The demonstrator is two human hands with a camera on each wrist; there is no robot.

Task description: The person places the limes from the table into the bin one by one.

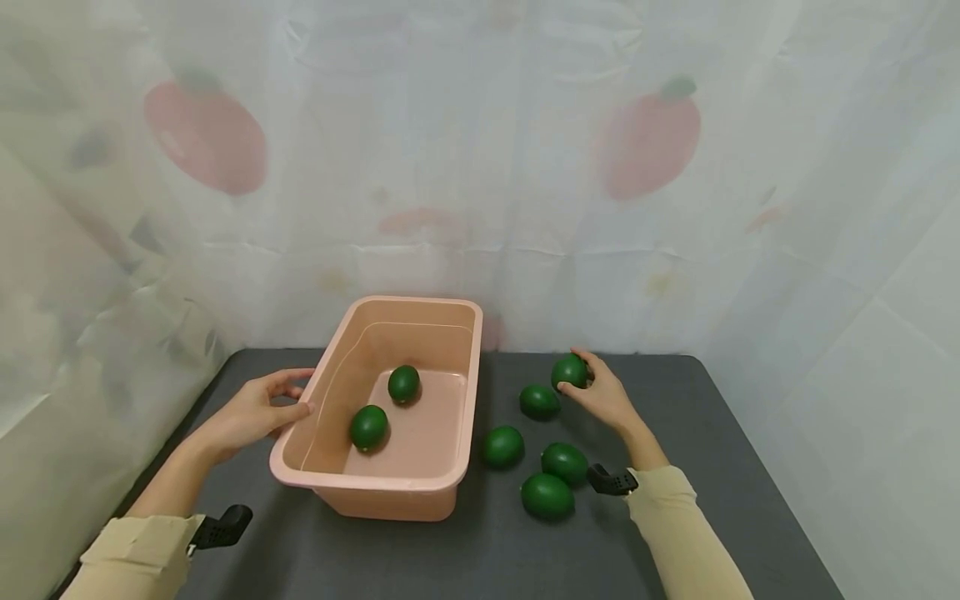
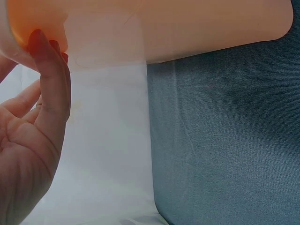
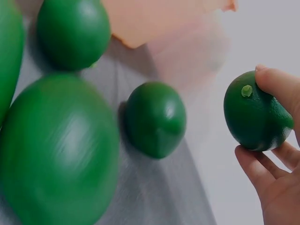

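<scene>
Under the right hand (image 1: 603, 396), fingertips pinch a glossy green lime (image 1: 570, 371); the slick rind may slip, while the left hand (image 1: 251, 410), fingers straight, steadies the pink plastic tub (image 1: 390, 483).

Two limes (image 1: 370, 427) inside the tub (image 1: 442, 482), five more limes (image 1: 547, 496) on the table (image 1: 495, 550) to its right

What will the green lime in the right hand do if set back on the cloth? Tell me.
The lime looks rounded and smooth, so it would probably roll. The right hand spans it with fingertips alone, suggesting it is light. Its glossy skin may be somewhat slippery.
</scene>
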